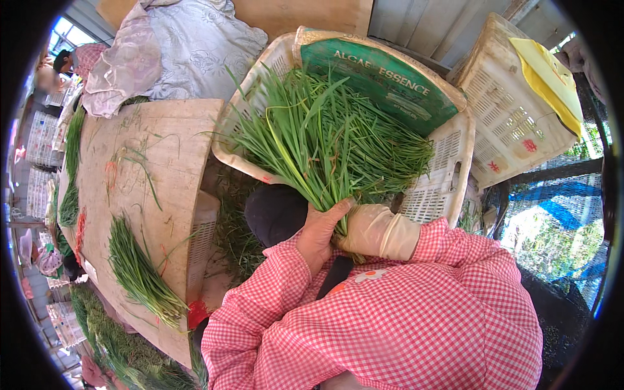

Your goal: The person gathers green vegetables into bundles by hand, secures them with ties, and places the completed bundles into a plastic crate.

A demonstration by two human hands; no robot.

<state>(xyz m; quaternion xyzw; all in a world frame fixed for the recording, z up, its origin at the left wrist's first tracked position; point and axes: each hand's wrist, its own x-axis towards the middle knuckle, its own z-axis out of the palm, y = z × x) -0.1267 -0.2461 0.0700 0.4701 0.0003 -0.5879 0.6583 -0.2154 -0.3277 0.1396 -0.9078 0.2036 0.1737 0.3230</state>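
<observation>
From here I see the left hand (pixel 318 229) wrapped round the lower stems of a leafy green bunch (pixel 296 146), seemingly so the long blades can fan forward, unsqueezed, over the white crate (pixel 448 153). The gloved right hand (pixel 364 231) sits against the stem ends, perhaps to steady them; its fingers are hidden, so I can't tell how they close. More loose greens (pixel 393 159) fill the crate, set close in front, likely for easy reach. A smaller bundle (pixel 140 270) lies apart on the worktop (pixel 188 140).

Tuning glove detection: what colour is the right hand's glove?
The glove is pale cream; head view shows it best.
</observation>
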